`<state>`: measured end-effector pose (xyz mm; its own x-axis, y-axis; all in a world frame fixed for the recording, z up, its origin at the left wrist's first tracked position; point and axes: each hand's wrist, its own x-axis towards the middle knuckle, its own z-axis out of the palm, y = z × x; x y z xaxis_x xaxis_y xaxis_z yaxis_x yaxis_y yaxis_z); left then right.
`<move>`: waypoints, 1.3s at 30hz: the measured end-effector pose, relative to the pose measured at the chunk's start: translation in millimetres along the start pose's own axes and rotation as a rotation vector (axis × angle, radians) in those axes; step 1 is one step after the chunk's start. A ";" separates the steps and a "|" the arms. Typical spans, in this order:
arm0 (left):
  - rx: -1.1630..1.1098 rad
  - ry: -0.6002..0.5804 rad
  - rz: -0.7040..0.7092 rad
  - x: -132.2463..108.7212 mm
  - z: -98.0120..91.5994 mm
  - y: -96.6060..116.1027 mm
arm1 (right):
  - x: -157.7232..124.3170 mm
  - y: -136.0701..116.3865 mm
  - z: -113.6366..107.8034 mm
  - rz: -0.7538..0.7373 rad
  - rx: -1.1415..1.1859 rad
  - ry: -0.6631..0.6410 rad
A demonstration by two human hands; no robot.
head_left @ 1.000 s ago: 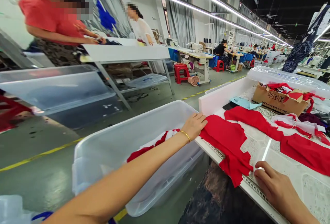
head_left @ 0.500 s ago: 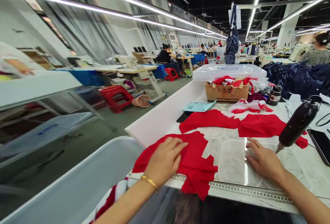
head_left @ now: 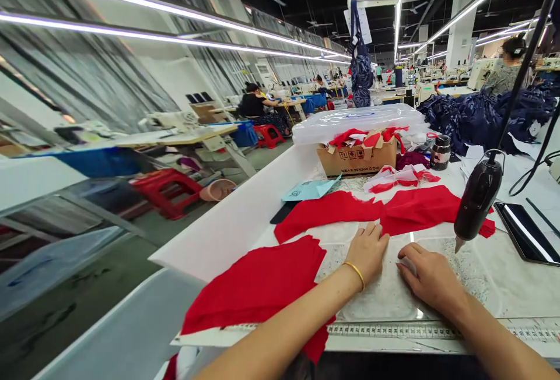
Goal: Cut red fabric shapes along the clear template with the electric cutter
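Observation:
My left hand (head_left: 366, 249), with a gold bangle at the wrist, lies over the table with its fingertips at the lower edge of a long red fabric strip (head_left: 328, 211). The fingers are stretched forward, not wrapped round the cloth. To its right, my right hand (head_left: 431, 278) rests low on the table, fingers bent and a gap between thumb and forefinger. Nothing shows in it. Under my left forearm lies a layered red fabric piece (head_left: 258, 281), its lower corner hanging over the front edge. A black hanging tool (head_left: 479, 196) points its tip down beside my right hand.
A measuring tape (head_left: 394, 330) runs along the table's front edge. Behind are a cardboard box (head_left: 356, 159) of scraps, a plastic lid (head_left: 354, 120), a dark jar (head_left: 440, 152) and a blue card (head_left: 310, 190). A phone (head_left: 527, 234) lies right; a grey bin (head_left: 131, 322) stands left.
My left hand has left the near red piece and moved right and forward to the far red strip. The near piece lies smoother. The view has turned right; my right hand's fingers are more bent.

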<state>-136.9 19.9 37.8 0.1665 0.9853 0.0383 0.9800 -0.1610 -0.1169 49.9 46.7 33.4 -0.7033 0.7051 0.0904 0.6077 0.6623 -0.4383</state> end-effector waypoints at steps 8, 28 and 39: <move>0.022 0.023 0.080 -76.6 -0.8 6.4 | -8.9 -6.8 -5.6 -0.129 -0.058 -0.080; -0.187 0.286 0.122 -108.3 26.3 -8.9 | -42.8 112.5 -43.2 0.036 -0.216 0.164; -0.257 0.237 0.095 -93.6 36.1 -9.4 | -62.2 94.7 -52.3 0.051 0.032 0.080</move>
<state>-165.6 -68.7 -0.4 0.2496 0.9296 0.2714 0.9493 -0.2902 0.1210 170.5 78.8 33.0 -0.6392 0.7567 0.1374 0.6291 0.6172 -0.4725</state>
